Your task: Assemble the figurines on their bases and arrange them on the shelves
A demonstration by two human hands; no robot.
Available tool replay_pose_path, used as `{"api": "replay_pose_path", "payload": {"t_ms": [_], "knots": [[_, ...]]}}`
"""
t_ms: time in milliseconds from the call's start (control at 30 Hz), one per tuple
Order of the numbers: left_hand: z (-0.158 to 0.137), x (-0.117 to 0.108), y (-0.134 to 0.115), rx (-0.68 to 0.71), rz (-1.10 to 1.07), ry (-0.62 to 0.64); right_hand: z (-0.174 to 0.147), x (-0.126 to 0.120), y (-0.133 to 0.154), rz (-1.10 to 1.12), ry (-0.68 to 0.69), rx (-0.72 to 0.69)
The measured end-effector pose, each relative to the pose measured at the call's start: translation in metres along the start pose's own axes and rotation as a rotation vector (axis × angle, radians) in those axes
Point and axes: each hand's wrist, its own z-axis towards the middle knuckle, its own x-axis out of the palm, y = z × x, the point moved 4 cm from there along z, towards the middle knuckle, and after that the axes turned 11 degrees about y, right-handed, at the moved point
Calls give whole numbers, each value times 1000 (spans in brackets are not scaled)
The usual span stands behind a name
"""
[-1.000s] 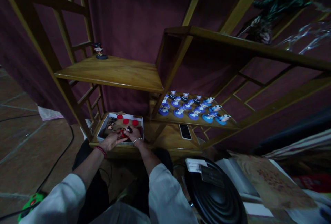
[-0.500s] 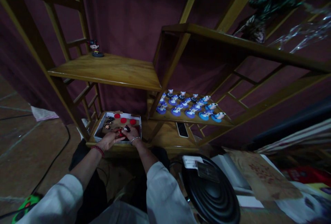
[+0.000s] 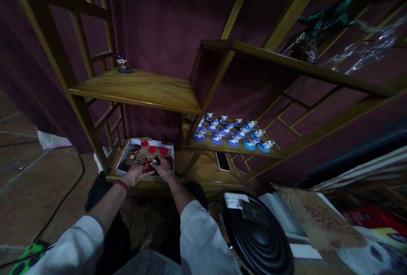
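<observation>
Over the front of a shallow white cardboard box (image 3: 121, 165) my two hands meet at a small red and black figurine (image 3: 154, 161). My left hand (image 3: 136, 174), with a red bead bracelet at the wrist, has its fingers closed at the figurine's left side. From the right, my right hand (image 3: 163, 166), wearing a silvery bracelet, grips the same figurine. Inside the box lie red round discs (image 3: 151, 149) and dark figurine pieces (image 3: 133, 152). The figurine's lower part is hidden by my fingers.
A figurine on a black base (image 3: 122, 64) stands on the upper left wooden shelf (image 3: 136, 88). Several purple and blue figurines (image 3: 217, 137) fill the lower right shelf. A phone (image 3: 223, 161) lies below them. A round black stool (image 3: 260, 241) stands at my right.
The camera view has shifted slightly, so the shelves appear a little lower. Both hands stay at the figurine, with only a slight change in its position.
</observation>
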Motion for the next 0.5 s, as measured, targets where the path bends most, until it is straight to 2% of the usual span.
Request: {"api": "replay_pose_path", "payload": {"t_ms": [500], "knots": [[-2,0,0,-12,26,15,-4,-2,7,-43,0,16]]}}
